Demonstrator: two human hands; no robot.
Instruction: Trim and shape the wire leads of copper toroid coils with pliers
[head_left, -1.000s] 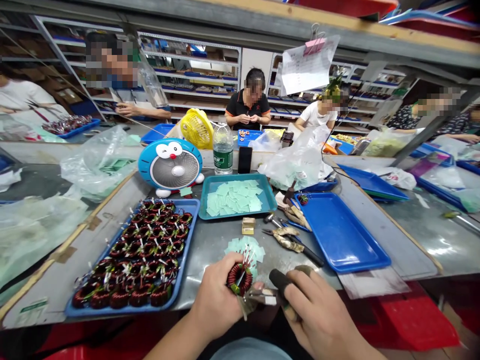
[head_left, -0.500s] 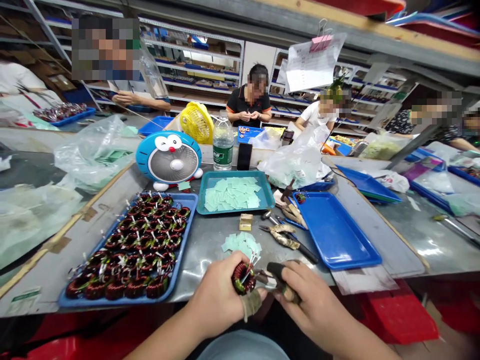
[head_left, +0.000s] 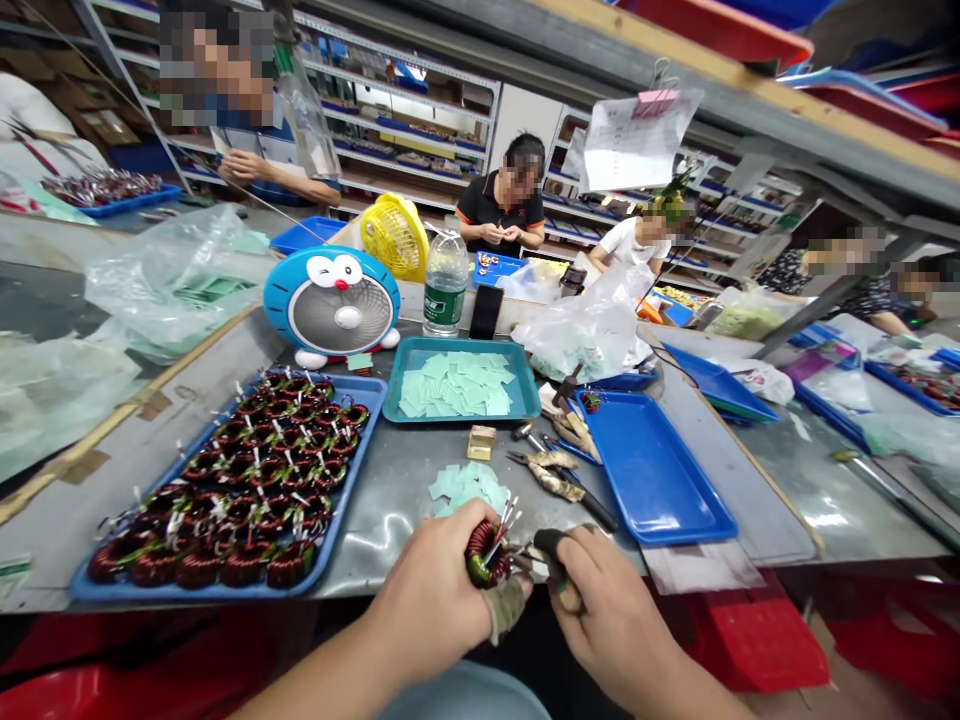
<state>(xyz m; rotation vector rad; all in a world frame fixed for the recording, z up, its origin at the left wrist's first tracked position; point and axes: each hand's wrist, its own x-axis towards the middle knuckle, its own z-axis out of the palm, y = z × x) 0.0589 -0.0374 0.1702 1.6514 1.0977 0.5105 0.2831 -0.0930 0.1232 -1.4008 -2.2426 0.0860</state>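
The left hand (head_left: 431, 580) grips a copper toroid coil (head_left: 486, 555) upright above the table's (head_left: 405, 510) near edge, its dark reddish windings flecked with green, white leads sticking up from the core. The right hand (head_left: 607, 620) closes around black-handled pliers (head_left: 551, 548), their tips just beside the coil. Farther off lie loose pale green paper squares (head_left: 466, 487) and a blue tray (head_left: 225, 592) packed with similar coils.

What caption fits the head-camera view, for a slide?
Head view: left hand grips a copper-wound toroid coil, right hand brings a black-handled tool to its leads, above a metal workbench.
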